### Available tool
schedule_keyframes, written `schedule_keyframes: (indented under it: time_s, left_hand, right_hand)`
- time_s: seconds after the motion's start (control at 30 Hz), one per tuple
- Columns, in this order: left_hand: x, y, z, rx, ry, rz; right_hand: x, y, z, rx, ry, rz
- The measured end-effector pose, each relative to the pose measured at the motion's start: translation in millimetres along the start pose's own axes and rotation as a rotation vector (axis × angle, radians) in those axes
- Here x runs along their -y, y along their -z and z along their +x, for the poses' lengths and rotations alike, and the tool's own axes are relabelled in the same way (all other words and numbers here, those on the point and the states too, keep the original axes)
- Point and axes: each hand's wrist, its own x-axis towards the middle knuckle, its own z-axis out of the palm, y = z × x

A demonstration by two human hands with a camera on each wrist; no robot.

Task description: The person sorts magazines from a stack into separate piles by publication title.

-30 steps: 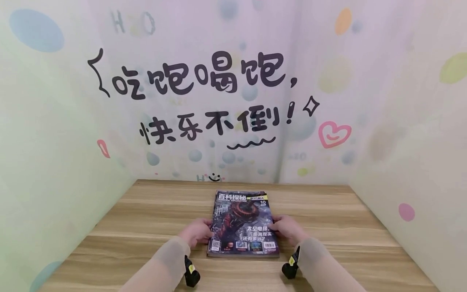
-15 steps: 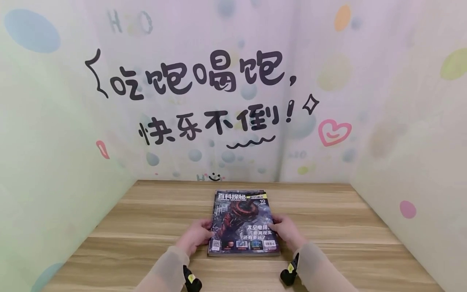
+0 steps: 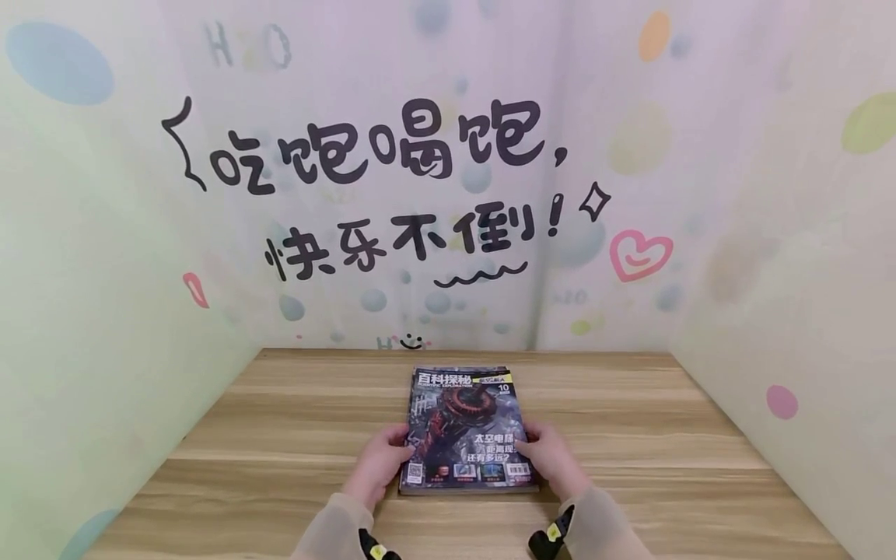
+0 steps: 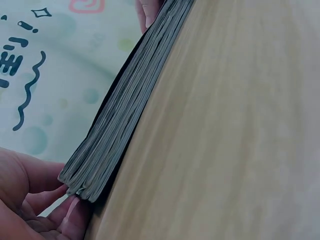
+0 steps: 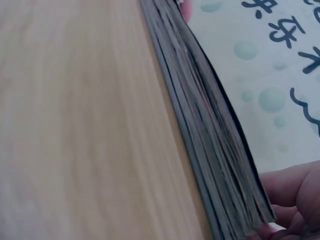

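Observation:
A stack of magazines [image 3: 462, 424] lies on the wooden table, its dark cover facing up with a red ring-shaped structure and white lettering. My left hand [image 3: 381, 464] grips the stack's left side, thumb over the cover's edge. On the opposite side my right hand [image 3: 553, 459] holds it the same way. In the left wrist view, the fingers [image 4: 75, 217] reach to the lower corner of the layered page edges [image 4: 125, 110]. The right wrist view shows the right hand [image 5: 297, 192] around the other corner; its lower fingers are partly hidden.
The wooden table [image 3: 280, 420] extends around the stack on all sides. A pale back wall [image 3: 420, 311] with black lettering and coloured spots rises behind it. Side walls [image 3: 784, 327] close in at left and right. Black wrist straps [image 3: 549, 537] sit on both forearms.
Both forearms have drawn back slightly toward the body, and the wrists have turned a little. The thumbs lie a bit differently on the cover's edges. The stack has stayed almost in place.

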Motion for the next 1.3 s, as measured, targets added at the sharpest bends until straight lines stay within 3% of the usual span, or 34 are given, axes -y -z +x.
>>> schedule_keyframes:
  time_s: [0.17, 0.37, 0.97, 1.3]
  left_hand:
    - [2.8, -1.7, -2.2, -0.058, 0.026, -0.008]
    - [4.5, -0.6, -4.4, -0.079, 0.028, -0.013]
    - [2.7, -2.9, -6.4, -0.066, 0.015, -0.032]
    - [3.1, -6.5, -4.3, -0.044, -0.026, 0.048]
  right_hand:
    - [-5.0, -3.9, -1.1, -0.017, 0.016, 0.007]
    - [-7.9, -7.2, -4.0, -0.039, 0.016, 0.010]
    - [-7.7, -5.9, -4.0, -0.035, -0.012, 0.016]
    - [-6.5, -5.9, -2.6, -0.076, -0.013, 0.041]
